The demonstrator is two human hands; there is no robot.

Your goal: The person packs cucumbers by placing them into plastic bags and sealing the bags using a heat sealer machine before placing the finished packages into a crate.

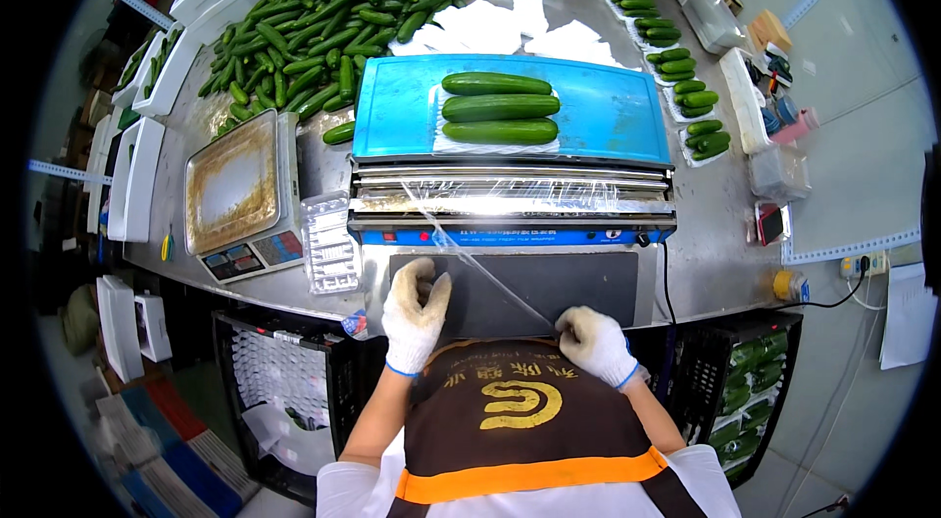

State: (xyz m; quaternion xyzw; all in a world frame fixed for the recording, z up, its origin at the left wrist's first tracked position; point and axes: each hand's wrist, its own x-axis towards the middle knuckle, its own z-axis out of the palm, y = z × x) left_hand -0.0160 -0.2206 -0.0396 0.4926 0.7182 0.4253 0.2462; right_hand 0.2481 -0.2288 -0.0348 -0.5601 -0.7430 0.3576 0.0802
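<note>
My left hand point(416, 314), in a white knitted glove, hovers over the left part of the dark heating plate point(549, 285). Its fingers are curved, with a gap between thumb and fingers and nothing seen in it. My right hand point(594, 345), gloved alike, is closed at the plate's near edge on the end of a thin twisted strip of clear plastic film point(500, 285). That strip runs up leftward to the film wrapping machine point(510, 193). On the machine's blue top point(618, 116), three cucumbers point(500, 108) lie side by side on a white foam tray point(440, 134).
A large cucumber heap point(323, 18) covers the far left. White paper sheets point(490, 26) lie behind the machine. Trayed cucumbers point(670, 65) line the right. A scale point(240, 185) and clear plastic packaging point(331, 244) stand left. Black crates point(284, 391) flank me below the table edge.
</note>
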